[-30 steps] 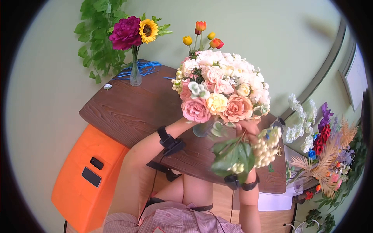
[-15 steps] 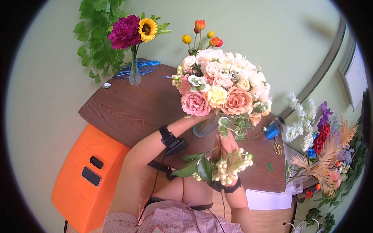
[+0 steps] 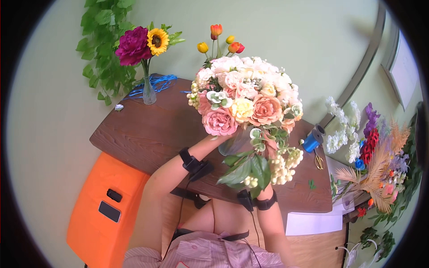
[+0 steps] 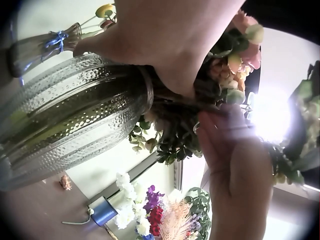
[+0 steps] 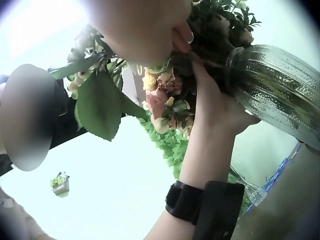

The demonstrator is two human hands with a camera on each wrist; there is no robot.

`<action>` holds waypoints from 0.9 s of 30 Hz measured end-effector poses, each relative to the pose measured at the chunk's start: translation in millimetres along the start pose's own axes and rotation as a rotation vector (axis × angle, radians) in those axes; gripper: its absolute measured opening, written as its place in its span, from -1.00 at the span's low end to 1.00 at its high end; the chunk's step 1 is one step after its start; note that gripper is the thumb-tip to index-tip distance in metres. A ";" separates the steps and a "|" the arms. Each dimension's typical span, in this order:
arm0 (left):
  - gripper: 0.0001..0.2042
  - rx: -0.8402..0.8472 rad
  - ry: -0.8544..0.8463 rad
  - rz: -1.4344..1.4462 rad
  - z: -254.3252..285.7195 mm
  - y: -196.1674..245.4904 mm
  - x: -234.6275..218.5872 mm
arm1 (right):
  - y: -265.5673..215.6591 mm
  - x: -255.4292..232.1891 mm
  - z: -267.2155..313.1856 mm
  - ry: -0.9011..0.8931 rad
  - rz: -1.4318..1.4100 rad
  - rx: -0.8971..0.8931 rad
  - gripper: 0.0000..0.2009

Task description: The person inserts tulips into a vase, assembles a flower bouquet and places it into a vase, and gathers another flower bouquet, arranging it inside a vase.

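A ribbed glass vase carries a large bouquet of pale and pink flowers. The left hand is at the vase neck under the blooms, its fingers partly hidden among the stems. In the left wrist view the right hand pinches a stem close to the left hand, just beyond the vase mouth. From the right hand hangs a sprig of cream berries with broad green leaves, below the bouquet in the head view.
On the dark wooden table stand a small vase with a sunflower, blue ribbon, a blue spool and scissors. Tulips rise behind the bouquet. Many flowers stand at the right; an orange seat is at the left.
The right hand and berry sprig swung down and left from the bouquet's right side, then rose up against the stems. The left hand stayed by the vase neck. The head view shifted slightly.
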State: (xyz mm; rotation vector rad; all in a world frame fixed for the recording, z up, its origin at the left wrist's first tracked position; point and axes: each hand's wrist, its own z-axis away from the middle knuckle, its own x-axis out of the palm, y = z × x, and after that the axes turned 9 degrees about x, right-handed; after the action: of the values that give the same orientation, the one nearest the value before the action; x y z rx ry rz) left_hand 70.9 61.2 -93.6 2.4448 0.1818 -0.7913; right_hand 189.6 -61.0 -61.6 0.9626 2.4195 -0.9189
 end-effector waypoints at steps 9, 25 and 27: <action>-0.54 0.062 -0.099 -0.089 34.4 -10.7 -6.2 | 19.3 2.6 19.1 0.092 -0.048 0.061 -0.67; -0.54 0.178 -0.248 -0.280 50.4 -30.9 -18.2 | 56.3 21.4 38.3 0.254 -0.168 0.132 -0.66; -0.54 0.191 -0.253 -0.306 44.2 -34.6 -21.4 | 68.6 15.2 53.0 0.267 -0.182 0.129 -0.66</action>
State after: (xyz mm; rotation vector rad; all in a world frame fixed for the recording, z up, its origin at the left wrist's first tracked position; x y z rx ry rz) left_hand 21.3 66.7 -127.1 2.4954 0.4072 -1.2957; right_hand 233.3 -52.6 -137.6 0.9763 2.7377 -1.0814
